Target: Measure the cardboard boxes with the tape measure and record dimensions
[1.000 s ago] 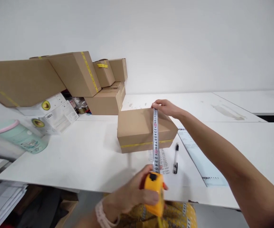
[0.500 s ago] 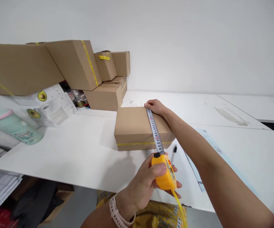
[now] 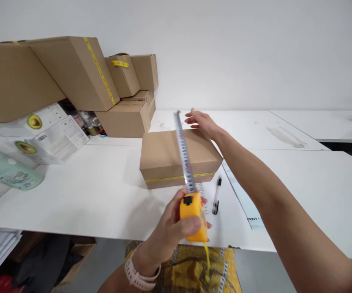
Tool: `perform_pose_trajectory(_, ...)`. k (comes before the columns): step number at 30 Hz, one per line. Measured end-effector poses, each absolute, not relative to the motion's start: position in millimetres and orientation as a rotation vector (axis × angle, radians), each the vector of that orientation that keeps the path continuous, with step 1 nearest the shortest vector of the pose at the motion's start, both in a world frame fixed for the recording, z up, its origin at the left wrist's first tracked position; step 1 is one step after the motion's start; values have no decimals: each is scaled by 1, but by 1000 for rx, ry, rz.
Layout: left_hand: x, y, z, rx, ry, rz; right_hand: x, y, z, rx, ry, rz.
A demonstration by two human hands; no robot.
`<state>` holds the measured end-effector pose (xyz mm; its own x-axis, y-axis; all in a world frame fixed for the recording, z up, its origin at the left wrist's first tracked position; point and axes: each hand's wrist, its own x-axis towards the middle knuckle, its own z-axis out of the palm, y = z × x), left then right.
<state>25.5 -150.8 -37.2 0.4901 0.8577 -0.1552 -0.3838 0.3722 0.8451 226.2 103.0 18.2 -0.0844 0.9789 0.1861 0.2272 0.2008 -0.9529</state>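
Note:
My left hand (image 3: 172, 228) is closed around a yellow tape measure (image 3: 193, 221), its thumb on the near side of the case. The metal blade (image 3: 183, 156) sticks out away from me, over the top of a closed cardboard box (image 3: 160, 148) with yellow tape along its side. The blade's hooked end stands free beyond the box's far edge. My right hand (image 3: 202, 122) is open by the far right part of the box, fingers apart and holding nothing, just right of the blade tip. A yellow strap hangs from the tape measure.
A pen (image 3: 217, 194) lies right of the box, beside a partly covered printed sheet (image 3: 202, 191) and a light blue packet (image 3: 244, 199). Cardboard boxes (image 3: 121, 118) are stacked at the back left, near white avocado-printed boxes (image 3: 61, 138) and a green tumbler (image 3: 11, 169).
My right hand has let go of the blade's end and opened, lifting slightly away. The tape measure has shifted left with its blade raised off the box's far edge.

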Motion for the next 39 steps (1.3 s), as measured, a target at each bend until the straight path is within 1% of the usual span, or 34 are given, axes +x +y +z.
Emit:
perform_pose_trajectory(2, 2, -158, -43, 959, 798, 1026, 246, 97, 14, -1194, -1402, 871)
perform_pose_trajectory(4, -20, -160, -51, 1045, 1018, 1192, 268, 78, 3, -1308, -1317, 751)
perform_pose_trajectory(6, -37, -157, -61, 1083, 1200, 1286, 287, 52, -14, -1445, -1331, 705)
perform_pose_trajectory(9, -53, -142, -75, 1086, 1250, 1267, 300, 9, -38, -1499, -1503, 780)
perform_pose_trajectory(12, -65, -122, -79, 1084, 1164, 1188, 297, -20, -41, -1426, -1682, 810)
perform_pose_trajectory(15, -74, -103, -61, 1107, 1087, 1219, 289, -27, -21, -1393, -1744, 738)
perform_pose_trajectory(18, -78, -87, -30, 1159, 1008, 1303, 283, -15, 4, -1474, -1687, 551)
perform_pose_trajectory(22, -69, -87, 0, 1205, 960, 1366, 277, 12, 17, -1495, -1609, 337)
perform_pose_trajectory(25, -53, -106, -3, 1198, 888, 1248, 272, 29, 16, -1341, -1665, 272)
perform_pose_trajectory(29, -26, -131, -33, 1098, 691, 868, 265, 40, 17, -1265, -1799, 177)
perform_pose_trajectory(31, -13, -138, -49, 1048, 653, 762, 262, 43, 18, -1297, -1836, 75)
perform_pose_trajectory(34, 1, -142, -64, 1006, 641, 706, 259, 46, 19, -1322, -1884, -39)
perform_pose_trajectory(39, 10, -149, -71, 972, 607, 666, 253, 50, 18, -1336, -1996, -218)
